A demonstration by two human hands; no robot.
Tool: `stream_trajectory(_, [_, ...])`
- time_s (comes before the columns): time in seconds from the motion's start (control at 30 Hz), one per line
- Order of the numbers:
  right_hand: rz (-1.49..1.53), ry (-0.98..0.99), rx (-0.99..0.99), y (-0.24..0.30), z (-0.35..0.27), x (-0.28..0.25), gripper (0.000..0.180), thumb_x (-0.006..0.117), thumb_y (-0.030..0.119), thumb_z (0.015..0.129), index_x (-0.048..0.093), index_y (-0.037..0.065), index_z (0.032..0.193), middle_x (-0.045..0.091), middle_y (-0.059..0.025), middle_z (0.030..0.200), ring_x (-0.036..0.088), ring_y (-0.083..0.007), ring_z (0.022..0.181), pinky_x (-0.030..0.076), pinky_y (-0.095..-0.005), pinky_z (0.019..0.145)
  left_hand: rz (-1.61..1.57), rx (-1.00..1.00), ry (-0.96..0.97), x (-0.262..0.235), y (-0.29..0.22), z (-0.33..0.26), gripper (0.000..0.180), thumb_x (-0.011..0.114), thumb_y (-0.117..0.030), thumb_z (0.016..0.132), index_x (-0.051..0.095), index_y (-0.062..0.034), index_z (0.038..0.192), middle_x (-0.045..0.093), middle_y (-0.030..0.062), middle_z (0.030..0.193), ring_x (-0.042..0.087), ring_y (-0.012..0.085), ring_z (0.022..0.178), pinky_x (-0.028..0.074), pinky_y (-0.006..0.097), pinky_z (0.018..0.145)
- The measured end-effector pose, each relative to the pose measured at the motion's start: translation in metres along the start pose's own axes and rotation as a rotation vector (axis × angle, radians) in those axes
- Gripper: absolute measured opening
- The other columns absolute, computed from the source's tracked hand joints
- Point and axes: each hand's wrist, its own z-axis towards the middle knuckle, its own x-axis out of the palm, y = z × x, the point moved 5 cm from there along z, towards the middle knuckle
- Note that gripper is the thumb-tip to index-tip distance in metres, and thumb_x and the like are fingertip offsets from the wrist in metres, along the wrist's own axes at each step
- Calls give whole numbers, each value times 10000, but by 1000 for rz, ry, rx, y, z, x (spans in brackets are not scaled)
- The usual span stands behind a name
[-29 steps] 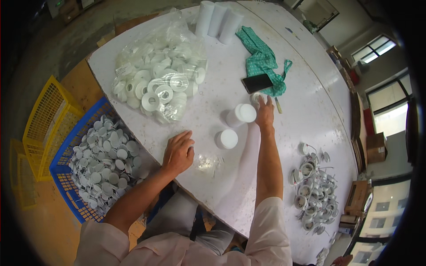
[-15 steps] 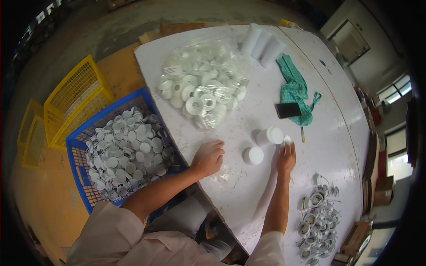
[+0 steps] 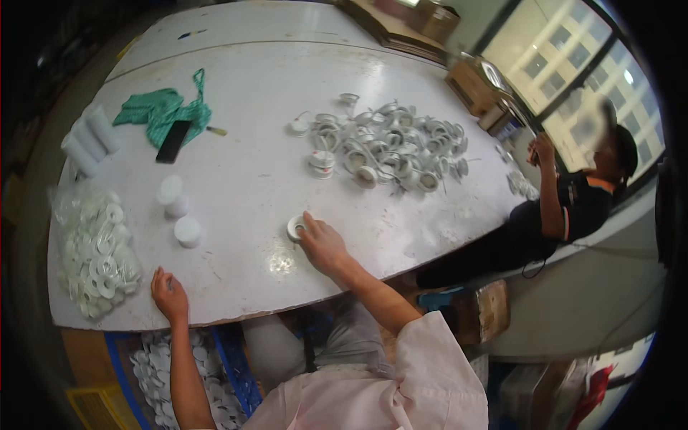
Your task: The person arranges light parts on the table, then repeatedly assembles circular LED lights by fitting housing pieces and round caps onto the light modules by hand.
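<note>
My right hand [image 3: 324, 245] is over the white table [image 3: 236, 215], its fingertips closed on a small white ring-shaped part [image 3: 295, 228] with a hole in the middle. My left hand [image 3: 170, 295] rests near the table's front edge with its fingers curled in; what it holds, if anything, is hidden. Two short stacks of white discs stand between the hands and the back: a nearer stack [image 3: 188, 233] and a taller stack [image 3: 172, 195]. Beyond my right hand lies a loose heap of white round ring-shaped fittings [image 3: 394, 147] with wires.
On the left lie a clear bag of white rings [image 3: 100, 251] and white rolls [image 3: 89, 140]. A dark phone [image 3: 173, 142] rests on a green cloth [image 3: 161, 107]. Below the edge is a blue crate [image 3: 118, 365] of white discs. A person [image 3: 573, 201] stands at right.
The view has swung to the right. My right hand has left the disc stacks and moved toward the fittings heap, now gripping a white ring-shaped part. The left hand stays curled near the table edge.
</note>
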Motion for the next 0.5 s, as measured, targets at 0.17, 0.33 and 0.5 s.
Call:
stream_trajectory(0.17, [49, -87, 33, -12, -19, 2, 304, 571, 120, 812, 557, 51, 1108, 379, -280, 1383, 501, -385, 1142, 432, -428, 942, -20, 6, 24, 10, -2, -8, 95, 591, -29, 817, 618, -4, 905, 600, 173, 1226, 509, 327, 1195, 398, 394, 1002])
stream_trajectory(0.33, [200, -116, 168, -5, -18, -12, 355, 658, 227, 769, 578, 53, 1068, 398, -265, 1378, 504, -388, 1132, 434, -446, 935, 55, -27, 17, 4, 4, -8, 114, 583, -26, 818, 624, -2, 921, 603, 175, 1219, 517, 325, 1184, 415, 394, 986])
stream_trajectory(0.5, [355, -68, 245, 23, 22, -7, 525, 719, 244, 716, 550, 64, 1179, 516, -228, 1230, 530, -372, 1056, 456, -455, 859, 72, -55, -128, -29, 42, -15, 100, 588, 8, 776, 626, 17, 868, 645, 190, 1056, 603, 346, 996, 460, 410, 914])
